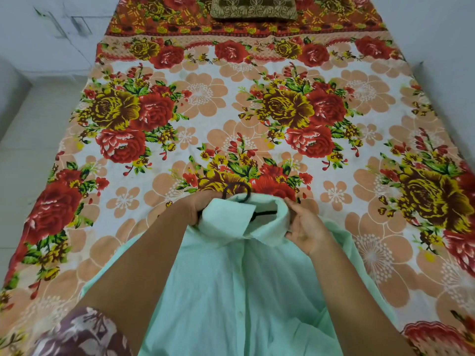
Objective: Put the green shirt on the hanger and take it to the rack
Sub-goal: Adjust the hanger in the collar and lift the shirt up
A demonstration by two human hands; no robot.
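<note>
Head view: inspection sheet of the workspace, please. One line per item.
Surface: bed under a floral sheet.
Job's things: green shirt lies on the near edge, collar away; dark hanger inside the collar, hook sticking out.
Clutter: brown patterned cushion at the far end.
Hands: left hand and right hand both grip the collar.
Cables: nothing seen.
Surroundings: pale floor on the left, pale wall; no rack in view.

I see the green shirt point(231, 291) as thin matt cloth, the hanger point(237, 192) dark and smooth, the bedsheet point(231, 111) printed matt cotton.
</note>
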